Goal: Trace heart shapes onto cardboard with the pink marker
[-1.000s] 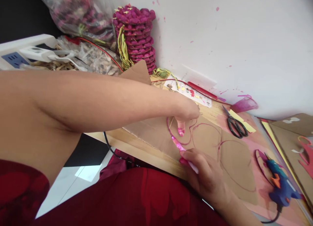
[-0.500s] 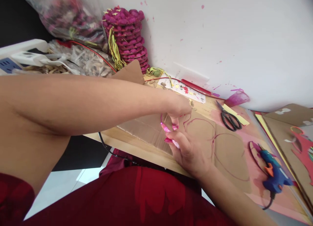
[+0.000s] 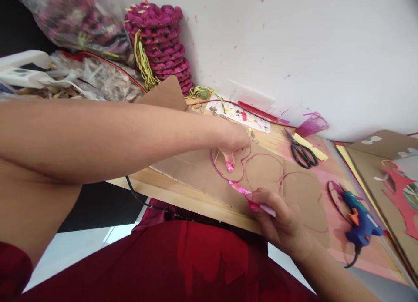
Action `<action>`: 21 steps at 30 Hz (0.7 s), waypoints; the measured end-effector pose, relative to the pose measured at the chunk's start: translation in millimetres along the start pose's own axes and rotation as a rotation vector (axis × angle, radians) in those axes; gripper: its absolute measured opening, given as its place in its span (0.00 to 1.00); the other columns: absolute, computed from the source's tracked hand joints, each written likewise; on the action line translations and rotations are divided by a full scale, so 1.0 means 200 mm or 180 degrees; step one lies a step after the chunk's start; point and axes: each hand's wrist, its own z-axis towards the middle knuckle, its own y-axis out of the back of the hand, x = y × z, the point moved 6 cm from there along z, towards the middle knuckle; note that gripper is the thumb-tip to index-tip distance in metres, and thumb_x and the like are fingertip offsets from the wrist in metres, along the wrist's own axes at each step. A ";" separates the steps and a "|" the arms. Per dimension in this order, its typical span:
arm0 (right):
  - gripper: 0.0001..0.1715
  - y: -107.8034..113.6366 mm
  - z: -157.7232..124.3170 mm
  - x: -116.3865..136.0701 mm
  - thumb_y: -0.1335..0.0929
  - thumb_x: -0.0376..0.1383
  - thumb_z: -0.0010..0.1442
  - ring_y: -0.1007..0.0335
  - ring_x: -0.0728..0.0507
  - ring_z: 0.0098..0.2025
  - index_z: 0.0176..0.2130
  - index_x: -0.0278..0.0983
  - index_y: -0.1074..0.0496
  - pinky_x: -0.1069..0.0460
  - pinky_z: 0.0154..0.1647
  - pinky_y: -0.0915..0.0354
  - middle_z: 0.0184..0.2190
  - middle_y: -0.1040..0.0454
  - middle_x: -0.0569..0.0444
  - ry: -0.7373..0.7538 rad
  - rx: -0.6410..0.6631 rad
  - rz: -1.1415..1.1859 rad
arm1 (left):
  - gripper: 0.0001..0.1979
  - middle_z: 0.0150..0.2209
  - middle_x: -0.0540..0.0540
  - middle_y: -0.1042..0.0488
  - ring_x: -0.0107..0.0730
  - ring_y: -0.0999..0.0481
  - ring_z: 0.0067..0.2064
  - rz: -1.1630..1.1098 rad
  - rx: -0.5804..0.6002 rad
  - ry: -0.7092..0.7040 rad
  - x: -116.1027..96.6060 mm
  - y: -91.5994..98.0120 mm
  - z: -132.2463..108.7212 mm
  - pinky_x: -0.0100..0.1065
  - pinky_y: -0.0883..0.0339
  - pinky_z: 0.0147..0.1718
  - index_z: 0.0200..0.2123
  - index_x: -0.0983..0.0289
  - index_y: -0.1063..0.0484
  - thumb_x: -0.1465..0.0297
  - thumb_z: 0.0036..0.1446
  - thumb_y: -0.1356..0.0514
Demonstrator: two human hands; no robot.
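My right hand point(image 3: 277, 221) grips a pink-and-white pen point(image 3: 240, 189) between thumb and fingers. The pen's tip is at the lower edge of a magenta heart-like outline drawn on a flat piece of brown cardboard point(image 3: 196, 176). Reaching across from the left, my left hand point(image 3: 233, 141) rests on the cardboard inside that outline, its thumb apart from the other fingers. Those fingers are partly hidden under the hand. More rounded, heart-like outlines run along the cardboard to the right. Pink stains mark the left thumb and the pen.
Black scissors point(image 3: 303, 154) and a blue glue gun point(image 3: 362, 219) lie to the right. Behind stand a stack of magenta knobbly rings point(image 3: 160, 45) and a card with star stickers point(image 3: 241, 115). Plastic bags point(image 3: 85, 19) fill the back left. A cardboard box point(image 3: 365, 162) stands far right.
My right hand and the pen have moved right and down, away from the left thumb. A longer stretch of the magenta outline shows. My left hand stays in place on the cardboard.
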 end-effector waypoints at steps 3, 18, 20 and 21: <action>0.14 -0.05 0.06 0.01 0.35 0.27 0.65 0.26 0.48 0.32 0.48 0.41 0.35 0.55 0.33 0.31 0.34 0.24 0.54 0.0159 -0.0086 0.0057 | 0.24 0.36 0.57 0.21 0.48 0.24 0.41 0.0043 -0.0041 0.0004 0.01 -0.01 0.01 0.41 0.36 0.44 0.37 0.59 0.22 0.55 0.36 0.25; 0.06 -0.03 0.04 0.01 0.34 0.31 0.67 0.29 0.49 0.28 0.44 0.42 0.33 0.56 0.29 0.36 0.30 0.25 0.57 -0.0333 -0.0098 -0.0004 | 0.24 0.39 0.58 0.21 0.50 0.25 0.45 0.0155 0.0090 -0.0003 0.02 -0.03 0.02 0.42 0.37 0.46 0.41 0.59 0.22 0.58 0.39 0.26; 0.04 0.01 -0.01 -0.01 0.34 0.33 0.67 0.30 0.50 0.27 0.43 0.42 0.32 0.55 0.28 0.37 0.29 0.26 0.58 -0.0564 -0.0138 0.0045 | 0.25 0.41 0.59 0.21 0.50 0.24 0.44 0.0265 0.0102 -0.0003 0.01 -0.03 0.01 0.41 0.36 0.44 0.41 0.60 0.23 0.57 0.39 0.26; 0.02 0.03 -0.02 -0.03 0.34 0.34 0.68 0.30 0.49 0.27 0.42 0.42 0.31 0.55 0.28 0.37 0.29 0.26 0.58 -0.0709 -0.0267 0.0173 | 0.25 0.42 0.59 0.21 0.49 0.24 0.44 0.0291 0.0088 0.0007 0.00 -0.03 0.00 0.40 0.36 0.43 0.41 0.61 0.23 0.57 0.40 0.26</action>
